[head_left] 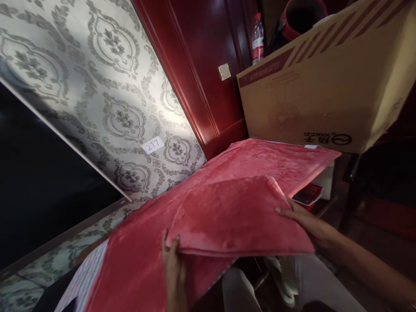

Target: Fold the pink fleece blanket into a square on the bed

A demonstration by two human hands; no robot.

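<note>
Right hand (305, 221) partly hidden, seemingly behind cloth (234, 212), black panel (48, 182) cropped

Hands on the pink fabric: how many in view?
2, both on the upper fabric: left hand at its near-left corner, right hand at its right edge.

Free room above folded cloth (232, 216), carton (318, 95) beyond

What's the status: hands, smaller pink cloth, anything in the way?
Left hand gripping near-left corner, right hand gripping right edge. Smaller pink cloth held over larger pink cloth. Cardboard box beyond, seemingly not in the way.
</note>
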